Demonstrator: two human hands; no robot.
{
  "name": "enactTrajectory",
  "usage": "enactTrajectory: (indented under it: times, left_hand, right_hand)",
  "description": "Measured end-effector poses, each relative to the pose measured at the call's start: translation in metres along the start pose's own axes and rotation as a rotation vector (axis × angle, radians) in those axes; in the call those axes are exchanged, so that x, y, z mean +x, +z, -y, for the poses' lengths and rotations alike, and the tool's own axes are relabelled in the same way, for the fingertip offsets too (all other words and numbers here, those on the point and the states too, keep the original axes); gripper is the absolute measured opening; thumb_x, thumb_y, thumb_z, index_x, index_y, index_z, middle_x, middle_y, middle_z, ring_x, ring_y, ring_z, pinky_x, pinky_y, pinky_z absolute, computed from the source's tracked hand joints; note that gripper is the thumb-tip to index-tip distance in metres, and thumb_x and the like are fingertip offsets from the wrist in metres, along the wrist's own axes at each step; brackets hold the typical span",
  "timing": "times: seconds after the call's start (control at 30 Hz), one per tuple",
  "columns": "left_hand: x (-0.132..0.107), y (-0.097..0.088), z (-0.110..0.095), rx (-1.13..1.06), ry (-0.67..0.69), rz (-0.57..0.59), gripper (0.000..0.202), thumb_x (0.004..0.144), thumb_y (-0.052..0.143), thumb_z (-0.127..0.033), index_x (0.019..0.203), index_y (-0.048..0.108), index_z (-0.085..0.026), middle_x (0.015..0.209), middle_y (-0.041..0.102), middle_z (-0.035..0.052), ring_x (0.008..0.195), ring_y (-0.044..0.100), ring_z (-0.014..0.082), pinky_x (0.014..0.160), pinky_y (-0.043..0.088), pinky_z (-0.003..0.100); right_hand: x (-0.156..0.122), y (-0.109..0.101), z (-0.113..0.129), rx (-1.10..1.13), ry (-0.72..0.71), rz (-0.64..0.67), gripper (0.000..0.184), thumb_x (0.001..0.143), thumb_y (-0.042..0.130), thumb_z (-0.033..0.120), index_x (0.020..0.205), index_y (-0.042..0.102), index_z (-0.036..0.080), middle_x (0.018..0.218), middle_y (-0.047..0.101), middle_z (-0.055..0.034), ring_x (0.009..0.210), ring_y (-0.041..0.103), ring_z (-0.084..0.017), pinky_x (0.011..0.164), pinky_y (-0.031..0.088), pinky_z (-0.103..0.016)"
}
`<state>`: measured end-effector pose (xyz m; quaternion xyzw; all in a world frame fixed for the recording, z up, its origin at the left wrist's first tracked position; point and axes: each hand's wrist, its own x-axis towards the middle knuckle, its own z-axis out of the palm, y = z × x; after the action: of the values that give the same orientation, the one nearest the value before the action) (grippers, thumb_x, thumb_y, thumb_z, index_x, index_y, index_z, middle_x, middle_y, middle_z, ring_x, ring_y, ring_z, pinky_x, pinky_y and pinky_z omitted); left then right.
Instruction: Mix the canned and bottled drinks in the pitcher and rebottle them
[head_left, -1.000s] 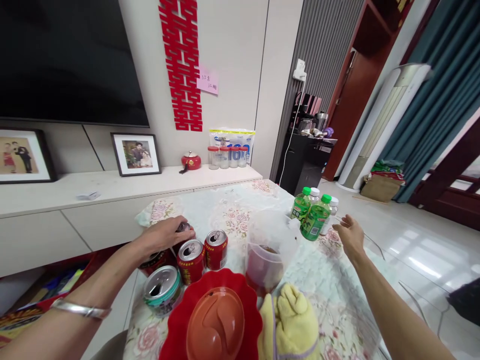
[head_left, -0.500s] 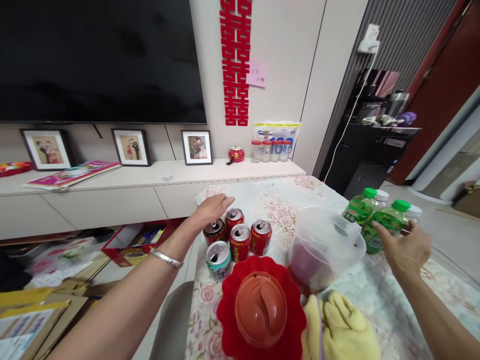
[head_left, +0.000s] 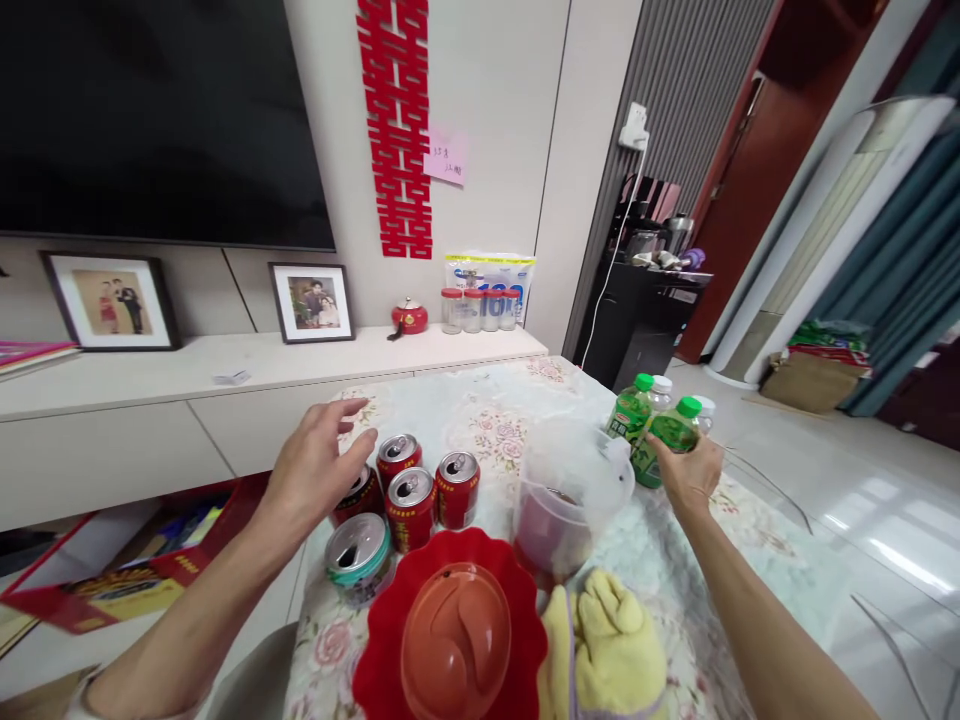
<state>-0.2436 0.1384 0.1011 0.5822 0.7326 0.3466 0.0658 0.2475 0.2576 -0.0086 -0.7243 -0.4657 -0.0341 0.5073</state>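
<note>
My left hand (head_left: 319,455) is open, fingers spread, just behind and left of a group of drink cans, holding nothing. Red cans (head_left: 458,488) stand upright with a teal-and-silver can (head_left: 358,560) nearest me, their tops showing opened mouths. At the table's right side, my right hand (head_left: 691,472) is wrapped round a green-capped plastic bottle (head_left: 673,432), thumb on its left; the far fingers are partly hidden. Another green-capped bottle (head_left: 630,410) and clear bottles with white caps (head_left: 661,388) stand close beside it.
A red scalloped dish (head_left: 375,665) holds an orange-brown lidded piece (head_left: 456,640). Behind it are a translucent plastic tub (head_left: 551,540) and a folded yellow cloth (head_left: 619,640). Red-lidded jars (head_left: 472,312), a red pot (head_left: 409,318) and framed photos (head_left: 313,303) line the white cabinet.
The view has swung to the right. My left hand has drawn back left from over the cans, fingers spreading. My right hand has closed in round the front green-capped bottle.
</note>
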Motion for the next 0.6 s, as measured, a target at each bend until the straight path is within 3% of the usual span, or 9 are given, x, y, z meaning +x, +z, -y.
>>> enactTrajectory:
  times: [0.13,0.27,0.4,0.5,0.6]
  left_hand:
    - [-0.028,-0.006,-0.029,-0.149,0.132,-0.093,0.054,0.085,0.053,-0.052,0.128,0.067,-0.022,0.130,0.068,0.0103,0.104,0.072,0.0307,0.079,0.061,0.041]
    - [-0.061,-0.003,-0.066,-0.349,0.312,-0.027,0.035,0.090,0.060,-0.045,0.116,0.073,-0.026,0.125,0.072,0.0059,0.099,0.072,0.0245,0.084,0.061,0.037]
    - [-0.092,0.007,-0.114,-0.621,0.397,0.236,0.026,0.095,0.057,-0.032,0.112,0.076,-0.025,0.116,0.076,0.0052,0.090,0.072,0.0192,0.079,0.062,0.033]
    - [-0.106,0.013,-0.151,-0.809,0.493,0.405,0.033,0.094,0.056,-0.023,0.120,0.076,-0.028,0.123,0.076,0.0030,0.107,0.072,0.0195,0.093,0.059,0.034]
    - [-0.110,0.020,-0.177,-0.937,0.500,0.707,0.041,0.095,0.063,-0.028,0.135,0.071,-0.026,0.136,0.072,0.0060,0.118,0.068,0.0239,0.101,0.055,0.039]
  right_hand:
    - [-0.023,-0.029,0.004,0.129,0.035,-0.002,0.050,0.077,0.080,0.058,0.099,0.065,0.016,0.104,0.062,-0.0096,0.102,0.062,-0.029,0.089,0.055,-0.048]
    - [-0.054,-0.076,0.012,0.302,-0.021,0.124,0.055,0.069,0.078,0.064,0.098,0.065,0.018,0.099,0.061,-0.0080,0.089,0.064,-0.028,0.073,0.058,-0.041]
    - [-0.086,-0.132,0.029,0.433,-0.095,0.333,0.055,0.074,0.082,0.058,0.113,0.069,0.021,0.103,0.073,-0.0086,0.089,0.071,-0.028,0.073,0.061,-0.038]
    - [-0.109,-0.167,0.053,0.593,-0.217,0.539,0.045,0.083,0.082,0.045,0.121,0.070,0.022,0.100,0.075,-0.0074,0.088,0.073,-0.027,0.070,0.062,-0.034]
    - [-0.128,-0.188,0.079,0.705,-0.357,0.703,0.042,0.088,0.079,0.043,0.125,0.070,0.025,0.101,0.074,-0.0049,0.087,0.073,-0.024,0.074,0.061,-0.030]
